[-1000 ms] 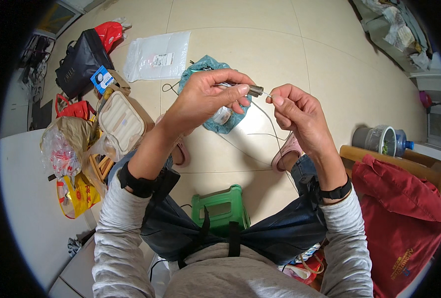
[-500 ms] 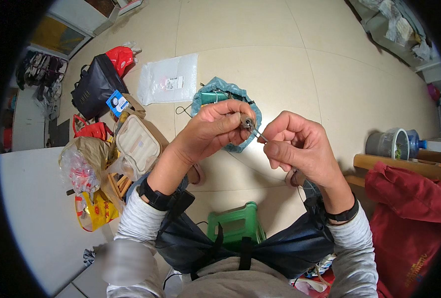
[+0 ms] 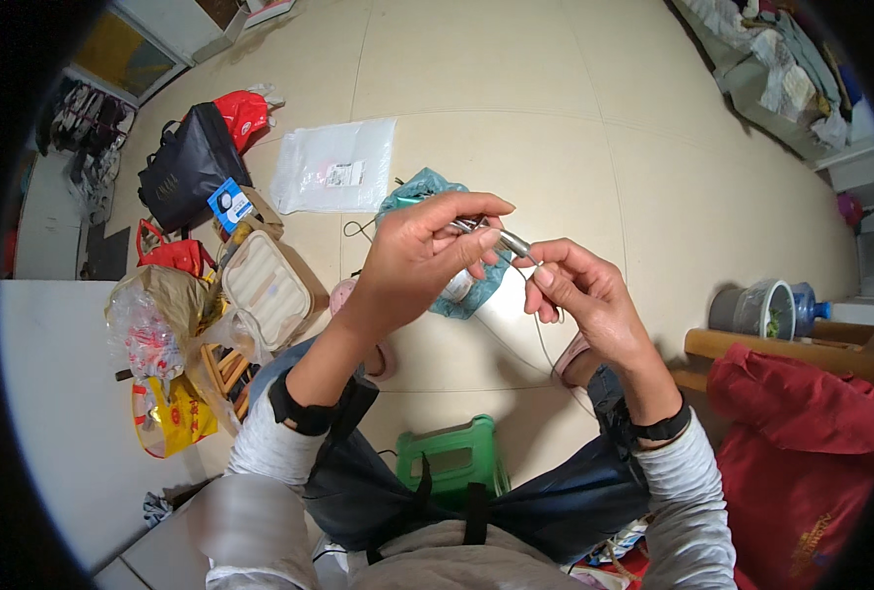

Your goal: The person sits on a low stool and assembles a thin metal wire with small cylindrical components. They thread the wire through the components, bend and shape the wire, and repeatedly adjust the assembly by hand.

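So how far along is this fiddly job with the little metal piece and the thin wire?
Midway, by the look of it. The left hand pinches a small metal plug at its fingertips, and the right hand pinches just below it, with the thin wire hanging loose from there. Whether anything is joined yet is too small to tell. The teal pouch lies on the floor.

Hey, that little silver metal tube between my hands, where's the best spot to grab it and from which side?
Probably the bare end of the small metal tube that sticks out past the left hand. Come from the right hand's side, pinching across its narrow width: it's slim and round, and its other end is already covered by fingers.
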`<state>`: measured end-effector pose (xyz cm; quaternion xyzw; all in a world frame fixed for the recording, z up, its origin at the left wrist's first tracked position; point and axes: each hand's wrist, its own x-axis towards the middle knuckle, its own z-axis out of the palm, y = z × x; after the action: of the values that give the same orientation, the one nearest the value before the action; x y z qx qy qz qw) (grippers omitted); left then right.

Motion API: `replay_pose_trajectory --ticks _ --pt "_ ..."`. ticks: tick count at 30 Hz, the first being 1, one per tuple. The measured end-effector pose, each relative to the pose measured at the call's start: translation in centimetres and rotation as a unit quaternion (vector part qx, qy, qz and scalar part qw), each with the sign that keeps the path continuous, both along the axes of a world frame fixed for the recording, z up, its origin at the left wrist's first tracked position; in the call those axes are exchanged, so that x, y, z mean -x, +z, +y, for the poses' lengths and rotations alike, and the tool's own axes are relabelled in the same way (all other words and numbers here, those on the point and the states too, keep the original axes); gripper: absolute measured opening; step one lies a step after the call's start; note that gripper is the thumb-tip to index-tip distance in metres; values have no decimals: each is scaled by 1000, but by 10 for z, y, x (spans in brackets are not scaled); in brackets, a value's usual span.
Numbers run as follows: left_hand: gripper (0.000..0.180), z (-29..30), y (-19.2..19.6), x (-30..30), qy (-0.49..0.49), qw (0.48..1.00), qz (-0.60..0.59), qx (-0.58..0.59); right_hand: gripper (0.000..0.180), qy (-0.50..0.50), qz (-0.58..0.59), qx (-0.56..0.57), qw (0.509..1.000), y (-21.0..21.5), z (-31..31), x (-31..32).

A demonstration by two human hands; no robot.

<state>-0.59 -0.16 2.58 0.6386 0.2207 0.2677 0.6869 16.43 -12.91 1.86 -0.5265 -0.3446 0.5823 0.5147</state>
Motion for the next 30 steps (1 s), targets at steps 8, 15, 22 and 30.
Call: replay_pose_trajectory --ticks 8,15,22,30 --pt "41 4 14 6 -12 1000 -10 -16 21 -35 54 -3 998 -4 4 4" --pt "39 2 3 13 -27 993 -10 -115 27 -51 -27 -19 998 3 12 15" --pt "40 1 2 6 -21 996 -27 -78 17 -76 -84 -19 993 2 12 12" --pt "41 -2 -4 0 -19 999 -38 -8 23 -63 10 11 998 10 9 14"
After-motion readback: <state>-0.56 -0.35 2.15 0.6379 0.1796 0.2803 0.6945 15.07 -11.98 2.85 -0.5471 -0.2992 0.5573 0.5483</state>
